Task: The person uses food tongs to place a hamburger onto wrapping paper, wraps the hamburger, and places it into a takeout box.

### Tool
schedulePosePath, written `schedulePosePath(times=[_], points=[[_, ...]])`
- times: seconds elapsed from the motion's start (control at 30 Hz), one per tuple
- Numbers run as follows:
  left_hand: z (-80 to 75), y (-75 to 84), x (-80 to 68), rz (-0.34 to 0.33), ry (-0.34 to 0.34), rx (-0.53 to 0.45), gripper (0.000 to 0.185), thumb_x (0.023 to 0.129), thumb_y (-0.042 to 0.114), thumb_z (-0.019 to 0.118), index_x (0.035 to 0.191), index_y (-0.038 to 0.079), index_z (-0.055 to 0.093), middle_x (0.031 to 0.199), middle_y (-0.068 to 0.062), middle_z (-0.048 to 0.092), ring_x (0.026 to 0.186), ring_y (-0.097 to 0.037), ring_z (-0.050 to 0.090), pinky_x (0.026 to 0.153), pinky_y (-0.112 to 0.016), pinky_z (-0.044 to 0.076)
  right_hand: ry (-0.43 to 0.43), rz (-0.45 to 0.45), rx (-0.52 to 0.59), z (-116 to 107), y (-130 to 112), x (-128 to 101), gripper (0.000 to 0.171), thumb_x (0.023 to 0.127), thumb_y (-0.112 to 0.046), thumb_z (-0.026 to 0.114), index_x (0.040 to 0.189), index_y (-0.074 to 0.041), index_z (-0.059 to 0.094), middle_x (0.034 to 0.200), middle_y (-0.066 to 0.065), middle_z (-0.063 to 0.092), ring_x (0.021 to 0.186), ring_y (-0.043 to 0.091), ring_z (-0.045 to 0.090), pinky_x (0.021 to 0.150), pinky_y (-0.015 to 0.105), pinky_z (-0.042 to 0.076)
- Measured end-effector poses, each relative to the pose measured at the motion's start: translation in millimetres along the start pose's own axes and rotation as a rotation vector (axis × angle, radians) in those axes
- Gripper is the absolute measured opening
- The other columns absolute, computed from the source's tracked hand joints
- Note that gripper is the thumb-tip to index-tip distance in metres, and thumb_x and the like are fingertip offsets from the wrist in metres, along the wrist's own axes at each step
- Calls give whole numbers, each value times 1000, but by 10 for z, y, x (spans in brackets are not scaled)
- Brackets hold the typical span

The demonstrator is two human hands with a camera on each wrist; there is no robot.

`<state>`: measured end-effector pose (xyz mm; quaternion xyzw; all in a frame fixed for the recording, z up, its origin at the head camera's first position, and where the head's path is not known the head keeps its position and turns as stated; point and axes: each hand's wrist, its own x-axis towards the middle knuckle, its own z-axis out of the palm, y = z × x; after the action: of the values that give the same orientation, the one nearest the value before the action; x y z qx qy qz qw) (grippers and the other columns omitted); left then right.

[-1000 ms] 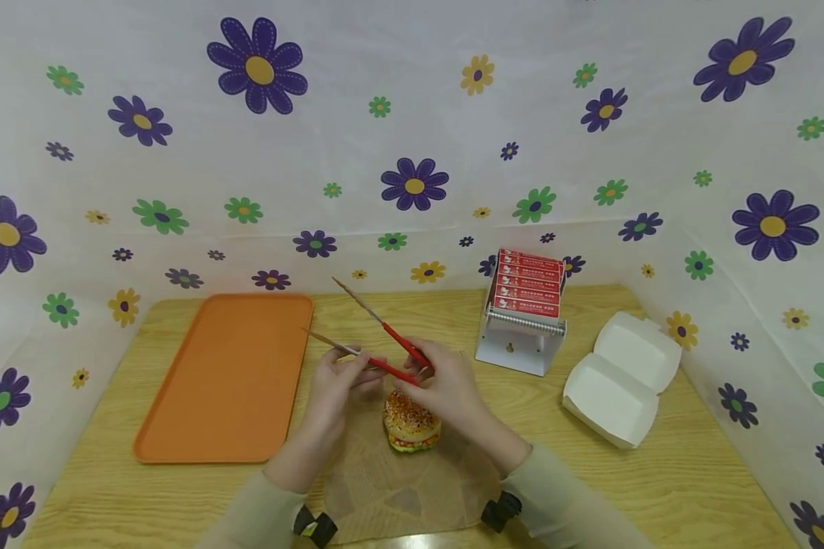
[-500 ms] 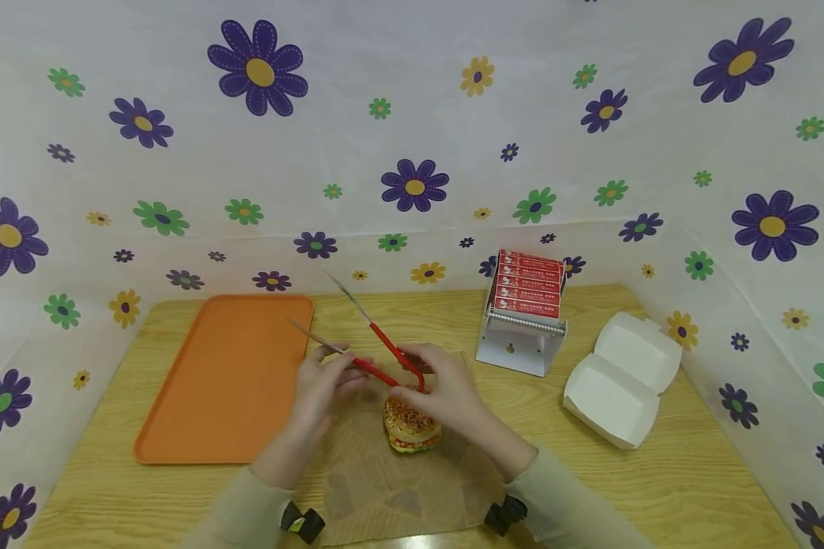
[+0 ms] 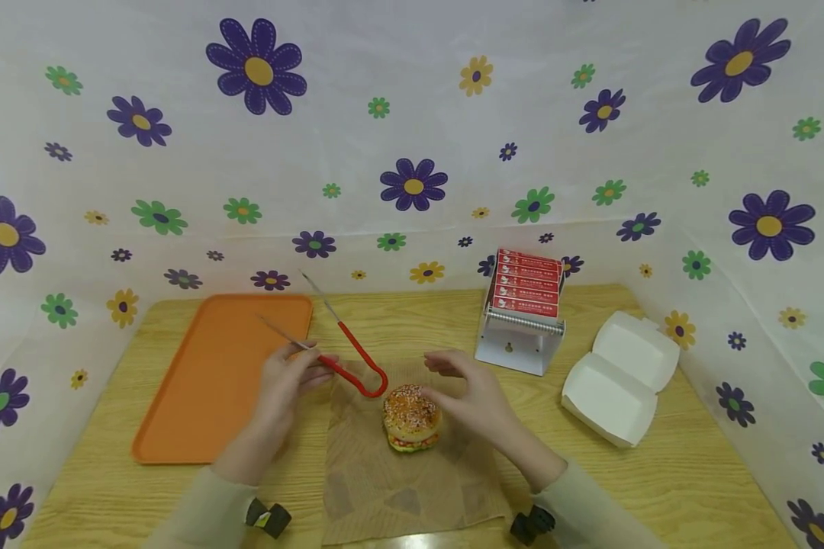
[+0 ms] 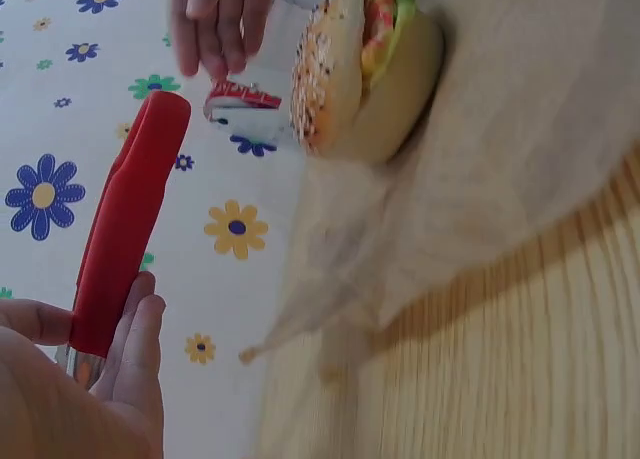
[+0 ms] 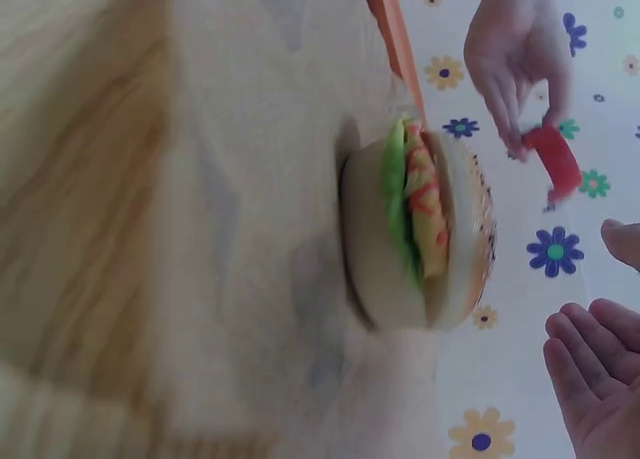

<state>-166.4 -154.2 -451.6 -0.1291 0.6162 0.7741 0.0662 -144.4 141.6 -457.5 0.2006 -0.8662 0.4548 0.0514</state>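
Note:
My left hand [image 3: 284,381] pinches red-handled metal tongs [image 3: 346,358] by one arm, above the table between the orange tray [image 3: 213,381] and the burger. The tongs' tips point up and back toward the wall. In the left wrist view the red handle [image 4: 125,224] passes between my fingers. A toy burger [image 3: 412,418] with a sesame bun sits on brown wrapping paper [image 3: 405,480]. My right hand [image 3: 467,389] hovers just right of the burger, fingers relaxed and holding nothing. The right wrist view shows the burger [image 5: 425,229] side-on and my right fingertips [image 5: 590,364].
A white holder with red boxes [image 3: 525,305] stands behind the burger at the right. An open white clamshell box [image 3: 621,381] lies further right. Flowered cloth walls close off the back and both sides.
My right hand let go of the tongs and dropped beside the burger. My left hand carried the tongs leftward toward the tray.

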Motion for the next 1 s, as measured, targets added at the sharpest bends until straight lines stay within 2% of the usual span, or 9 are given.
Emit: schedulePosePath(times=[0.2,0.33,0.53,0.73,0.83,1.0], points=[[-287,59,22,-37,8,74,37,110,9,49,142,-9,44,86,5,80,76,-4,77,79,-22,66,39,-20,-55,-85,103,-126,46,88,-9,86,131,-1,69,122,12,77,111,29,75,99,44,63],[-507,86,39,-66,16,123,47,111,11,48,151,-11,39,83,9,79,76,-2,77,78,-21,65,43,-15,-99,-126,164,-228,44,87,-8,87,128,-1,71,121,12,78,110,30,75,98,44,64],[-811,110,33,-99,3,178,58,111,10,47,161,-11,28,81,11,80,75,-1,77,77,-19,65,32,-55,-187,-166,261,-374,44,86,-9,88,127,-4,72,121,10,77,110,28,75,96,44,64],[-1081,99,45,-126,-7,259,61,112,10,45,163,-14,21,83,13,79,76,1,76,77,-18,65,20,-141,-261,-213,327,-502,47,84,-11,89,127,-4,72,122,9,77,107,27,75,93,43,64],[-1198,96,77,-132,-13,292,62,112,11,44,162,-17,18,83,13,79,75,2,75,76,-19,65,12,-203,-303,-229,372,-572,50,81,-12,91,127,-5,72,125,9,77,110,28,74,94,45,64],[-1353,110,151,-140,-16,353,62,112,11,42,159,-22,17,84,10,80,73,2,75,73,-19,65,-24,-254,-332,-230,437,-678,55,78,-12,93,128,-8,71,126,6,77,115,27,73,98,48,63]])
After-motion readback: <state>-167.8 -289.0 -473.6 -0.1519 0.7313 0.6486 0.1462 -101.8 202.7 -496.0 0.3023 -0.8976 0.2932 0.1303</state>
